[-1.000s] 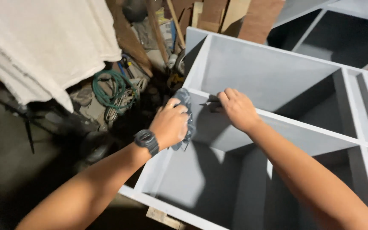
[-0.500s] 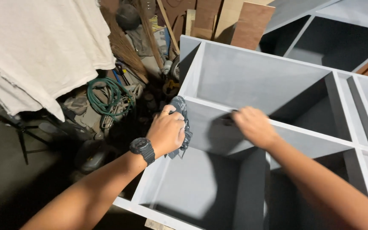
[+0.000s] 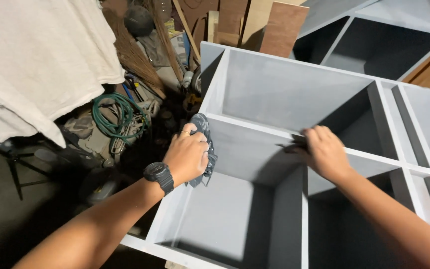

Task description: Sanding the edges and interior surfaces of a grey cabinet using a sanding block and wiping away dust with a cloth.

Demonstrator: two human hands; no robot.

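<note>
1. Head view, looking down: grey-painted cabinet carcass (image 3: 284, 94) lying on its back, divided into open compartments by pale-edged partitions.
2. Left hand (image 3: 187, 155): fingers closed around a crumpled grey rag (image 3: 206, 144), pressing it against the left end of the horizontal divider, where that divider meets the cabinet's left wall. A black wristwatch (image 3: 158, 175) sits on the wrist; a ring shows on one finger.
3. Right hand (image 3: 324, 152): resting on the same divider, further right, near the junction with a vertical partition. Fingers curled over a small dark flat piece (image 3: 290, 146), possibly sandpaper; its exact kind cannot be told. The piece lies on the divider's top edge.
4. Both hands are well apart along the divider, with bare painted edge between them.
5. Second grey cabinet (image 3: 374, 35): upper right, beyond the first.
6. Wooden boards (image 3: 282, 27): leaning upright behind the cabinet's far left corner.
7. Coiled green hose (image 3: 118, 117): on the cluttered floor left of the cabinet, near a broom (image 3: 135, 60).
8. White cloth (image 3: 36, 60): hanging at upper left.
</note>
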